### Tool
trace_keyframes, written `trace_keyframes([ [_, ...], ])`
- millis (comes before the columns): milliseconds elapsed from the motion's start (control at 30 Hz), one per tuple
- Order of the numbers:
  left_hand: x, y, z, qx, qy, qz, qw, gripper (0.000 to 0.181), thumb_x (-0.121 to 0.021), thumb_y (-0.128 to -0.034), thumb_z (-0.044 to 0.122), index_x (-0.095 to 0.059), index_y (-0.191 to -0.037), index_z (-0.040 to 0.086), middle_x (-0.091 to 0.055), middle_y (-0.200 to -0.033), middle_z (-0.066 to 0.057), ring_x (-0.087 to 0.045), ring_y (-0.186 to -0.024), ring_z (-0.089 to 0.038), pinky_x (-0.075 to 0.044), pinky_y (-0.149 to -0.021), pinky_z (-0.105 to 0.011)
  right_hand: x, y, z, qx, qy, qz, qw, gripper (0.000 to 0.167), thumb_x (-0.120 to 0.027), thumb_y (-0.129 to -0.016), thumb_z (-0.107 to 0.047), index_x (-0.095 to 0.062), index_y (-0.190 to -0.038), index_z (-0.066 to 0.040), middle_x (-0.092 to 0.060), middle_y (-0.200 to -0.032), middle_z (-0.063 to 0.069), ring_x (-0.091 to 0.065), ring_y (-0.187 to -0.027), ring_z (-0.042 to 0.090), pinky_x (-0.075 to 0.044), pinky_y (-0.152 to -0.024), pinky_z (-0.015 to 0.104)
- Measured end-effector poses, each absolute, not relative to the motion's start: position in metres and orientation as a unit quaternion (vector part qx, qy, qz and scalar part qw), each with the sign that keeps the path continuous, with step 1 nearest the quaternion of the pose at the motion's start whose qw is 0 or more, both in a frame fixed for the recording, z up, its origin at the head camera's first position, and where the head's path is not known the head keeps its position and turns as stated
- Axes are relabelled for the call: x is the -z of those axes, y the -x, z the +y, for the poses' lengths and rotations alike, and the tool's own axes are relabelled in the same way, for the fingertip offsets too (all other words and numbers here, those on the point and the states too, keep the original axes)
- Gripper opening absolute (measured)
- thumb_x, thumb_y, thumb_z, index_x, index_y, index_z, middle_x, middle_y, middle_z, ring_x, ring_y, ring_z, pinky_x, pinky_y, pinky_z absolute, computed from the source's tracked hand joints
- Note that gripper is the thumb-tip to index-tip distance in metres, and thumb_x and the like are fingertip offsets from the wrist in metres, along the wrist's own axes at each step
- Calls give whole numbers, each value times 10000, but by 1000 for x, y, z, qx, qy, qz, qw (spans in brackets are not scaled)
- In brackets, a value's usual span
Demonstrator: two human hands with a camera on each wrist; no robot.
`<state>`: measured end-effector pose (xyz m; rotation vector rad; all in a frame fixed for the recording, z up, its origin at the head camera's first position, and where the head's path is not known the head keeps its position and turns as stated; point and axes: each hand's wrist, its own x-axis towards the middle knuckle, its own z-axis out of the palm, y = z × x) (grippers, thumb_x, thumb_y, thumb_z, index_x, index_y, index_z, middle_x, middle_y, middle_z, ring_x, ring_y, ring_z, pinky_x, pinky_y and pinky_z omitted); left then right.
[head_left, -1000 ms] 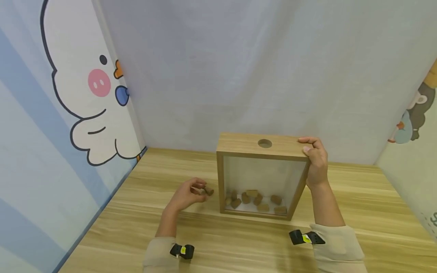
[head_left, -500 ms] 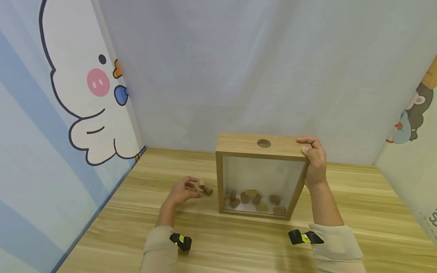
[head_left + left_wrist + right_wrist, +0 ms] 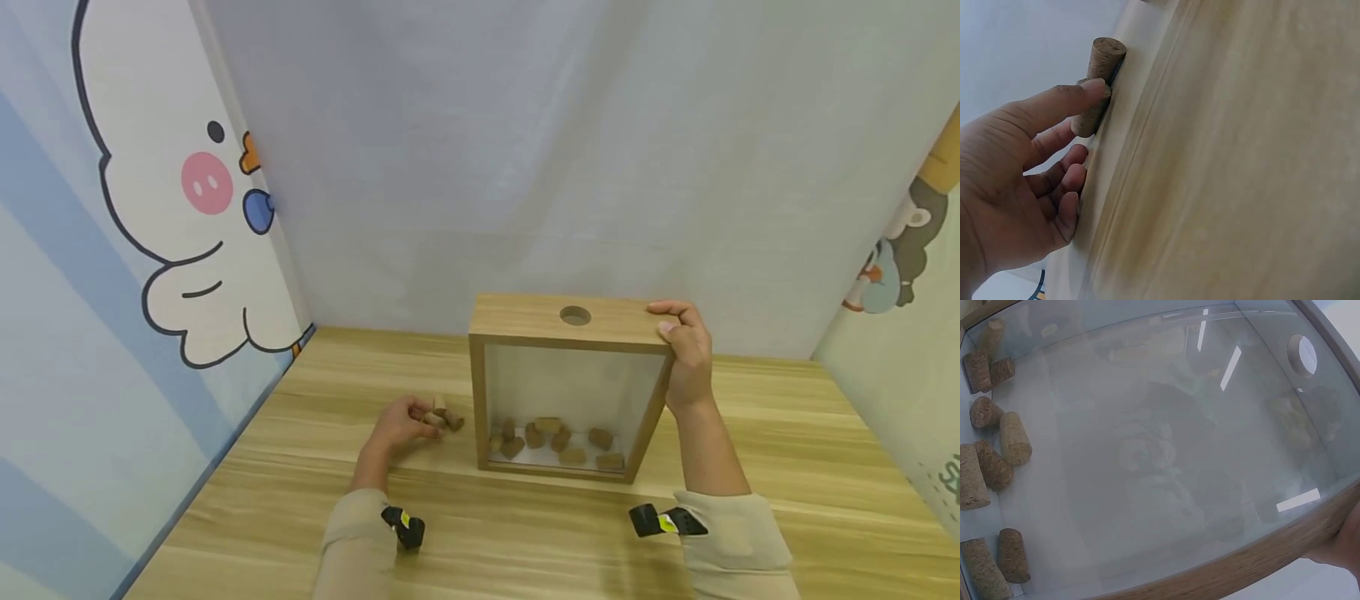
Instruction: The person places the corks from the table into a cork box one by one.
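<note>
My left hand (image 3: 397,423) is low over the table beside a small group of corks. Its thumb and index finger pinch one cork (image 3: 1087,119), which still lies against the tabletop. Just beyond it is another cork (image 3: 1106,57), and in the head view a pale cork (image 3: 440,405) and a darker cork (image 3: 454,422) sit close by. A shallow wooden box (image 3: 525,317) with a clear front and a round hole in its top stands upright. My right hand (image 3: 688,354) grips its upper right corner. Several corks (image 3: 1015,439) lie inside along the bottom.
The wood-grain table (image 3: 540,533) extends around the box on both sides and in front. Behind it hangs a pale curtain (image 3: 450,167). A cartoon-printed cloth (image 3: 165,150) borders the left side, and another printed panel (image 3: 900,333) the right.
My left hand has drawn a little left, bringing more of the loose corks into sight, and its thumb and index finger have come together on one. The right hand keeps its grip on the box.
</note>
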<state>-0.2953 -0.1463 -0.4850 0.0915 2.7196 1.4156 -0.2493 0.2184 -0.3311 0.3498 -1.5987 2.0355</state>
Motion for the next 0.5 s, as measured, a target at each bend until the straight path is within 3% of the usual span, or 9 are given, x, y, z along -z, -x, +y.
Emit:
trace_keyframes([
  [267, 478, 292, -152, -476, -22, 878, 40, 383, -781, -725, 40, -613, -1065, -12, -624, -936, -97, -580, -895, -278, -480, -762, -407, 333, 253, 218, -752, -135, -595, 250, 254, -394, -803, -109, -620, -899, -174, -490, -1025, 80, -431, -914, 237, -298, -775, 389],
  [500, 472, 285, -147, -499, -32, 865, 43, 391, -768, -718, 27, -604, -1072, 5, -596, -982, -120, -558, -914, -281, -472, -756, -414, 331, 251, 220, -748, -130, -598, 256, 262, -383, -811, -105, -623, -893, -173, -495, -1020, 85, -439, -918, 231, -300, -780, 388],
])
